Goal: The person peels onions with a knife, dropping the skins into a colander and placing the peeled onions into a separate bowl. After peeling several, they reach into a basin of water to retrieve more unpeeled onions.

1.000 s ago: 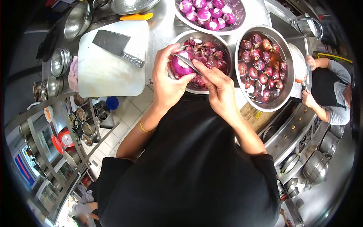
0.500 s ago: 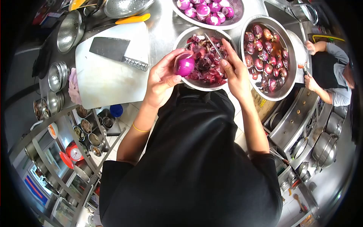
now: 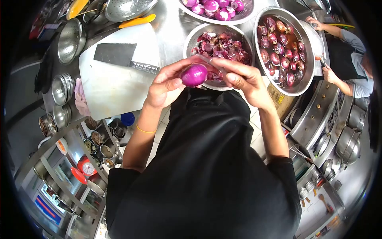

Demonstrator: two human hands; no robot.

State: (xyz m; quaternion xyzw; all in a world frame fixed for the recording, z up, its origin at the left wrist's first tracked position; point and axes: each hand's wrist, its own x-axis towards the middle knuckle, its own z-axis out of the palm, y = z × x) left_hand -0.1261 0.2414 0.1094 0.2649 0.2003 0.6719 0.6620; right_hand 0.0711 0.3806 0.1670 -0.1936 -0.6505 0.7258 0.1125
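A peeled purple onion rests in the fingers of my left hand, its smooth skin shiny. My right hand is closed on a small knife, whose thin blade is blurred and points toward the onion's far side. Both hands are over the near edge of a metal colander that holds dark red onion skins. Beyond it, a second colander contains peeled onions. To the right, unpeeled onions sit in reddish water in a metal basin.
A cleaver lies on the white cutting board at left. Metal bowls, an orange-handled tool and a pink cloth surround it. At far right, another person works with a large knife.
My right hand has come left and lower, bringing the knife from over the skins to the onion. The onion has turned slightly in my left hand. The view has shifted a little.
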